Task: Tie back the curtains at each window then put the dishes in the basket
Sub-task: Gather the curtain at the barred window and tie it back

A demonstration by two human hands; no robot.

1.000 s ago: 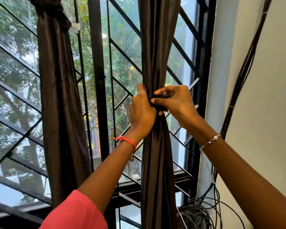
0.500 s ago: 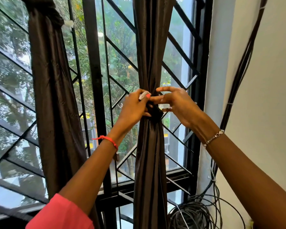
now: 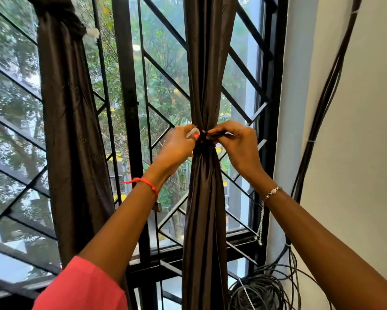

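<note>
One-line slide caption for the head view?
Left hand and right hand pinch the tie around the gathered brown curtain.

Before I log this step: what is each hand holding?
Left hand: pinches one end of the tie around the curtain.
Right hand: pinches the other end.

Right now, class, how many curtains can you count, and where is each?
2. The left curtain hangs bunched and tied near the top. The middle curtain hangs where the left hand and right hand pinch a tie round it. Others may be hidden.
</note>
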